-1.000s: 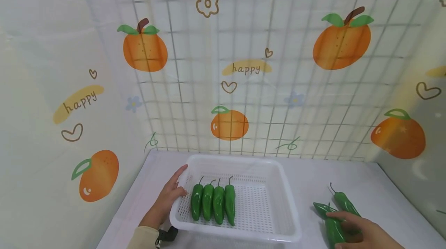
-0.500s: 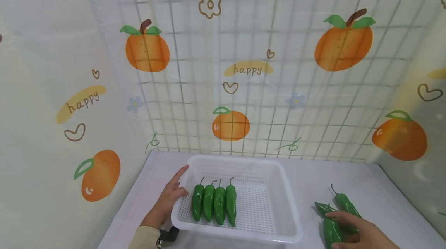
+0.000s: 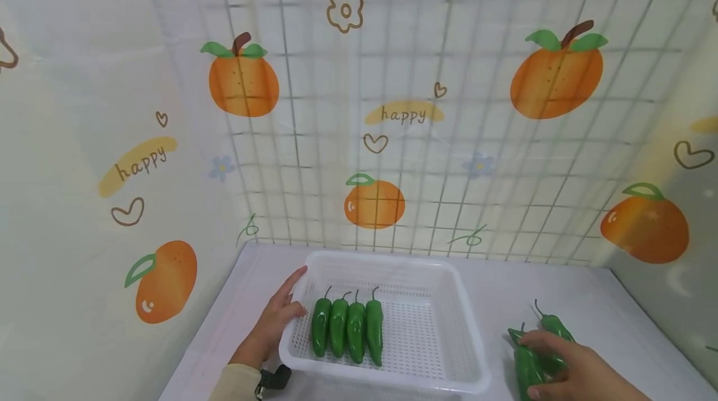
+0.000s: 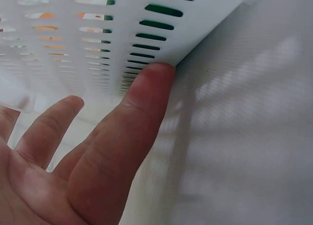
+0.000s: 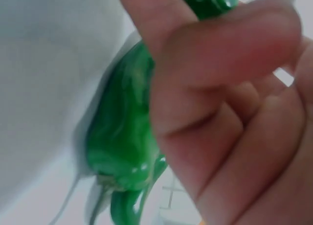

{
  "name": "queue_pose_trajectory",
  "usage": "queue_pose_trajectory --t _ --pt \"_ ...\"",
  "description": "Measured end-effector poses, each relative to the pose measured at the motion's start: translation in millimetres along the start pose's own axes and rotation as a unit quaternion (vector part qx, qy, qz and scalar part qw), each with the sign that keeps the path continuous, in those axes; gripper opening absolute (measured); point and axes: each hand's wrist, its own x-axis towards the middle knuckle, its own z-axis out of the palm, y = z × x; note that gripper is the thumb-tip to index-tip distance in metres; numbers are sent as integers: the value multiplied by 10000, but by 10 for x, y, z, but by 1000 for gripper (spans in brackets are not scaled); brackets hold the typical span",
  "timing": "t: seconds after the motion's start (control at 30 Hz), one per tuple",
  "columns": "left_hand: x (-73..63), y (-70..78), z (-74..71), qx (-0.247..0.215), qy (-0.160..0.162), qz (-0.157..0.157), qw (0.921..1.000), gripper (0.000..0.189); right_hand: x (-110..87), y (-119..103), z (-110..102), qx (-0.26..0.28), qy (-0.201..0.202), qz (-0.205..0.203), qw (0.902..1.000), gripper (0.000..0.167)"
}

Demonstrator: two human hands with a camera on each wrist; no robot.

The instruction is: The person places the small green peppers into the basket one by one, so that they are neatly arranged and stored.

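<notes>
Against the right hand (image 3: 580, 370) (on its left) rests a green pepper (image 3: 527, 368).

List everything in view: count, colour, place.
Table: one, white, foreground
Basket: one, white, mid-table
Basket peppers: four, green, in a row, basket's left half
Loose peppers: at least three, green, table's right
Backdrop: sheet count unclear, whitish, behind and both sides
Printed oranges: five, orange, backdrop
Other prints: several, mixed colours, backdrop
Wrist device: one, black, by left wrist
Sleeve: one, beige, left forearm
Left hand: one, bare, at basket's left side
Right hand: one, bare, gripping a loose pepper
</notes>
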Motion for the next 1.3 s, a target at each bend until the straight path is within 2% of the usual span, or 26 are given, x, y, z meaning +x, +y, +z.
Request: queue_pose_trajectory --t 0.17,0.3,0.43,0.77,0.97,1.2,1.3 --pt "10 -17 4 0 8 -12 10000 87 31 -160 -76 -314 101 -189 9993 88" --pt "6 -13 1 76 78 -35 9999 86 71 -290 -164 -398 158 -635 9971 87" --pt "1 10 0 94 103 -71 9999 85 73 -422 -288 -338 67 -1259 9914 89" --pt "-25 43 20 146 172 -76 9997 86 143 -936 -565 -79 -166 -2203 9753 81" --pt "-34 62 24 177 231 -113 9995 86 272 -1241 -545 -121 -140 -2322 9725 78" --pt "-20 34 18 62 182 -118 9997 87 415 -1526 -421 -36 -451 -2769 9598 74" --pt "-16 29 15 22 143 -104 9998 87 472 -1656 -338 -155 -503 -2806 9584 72"
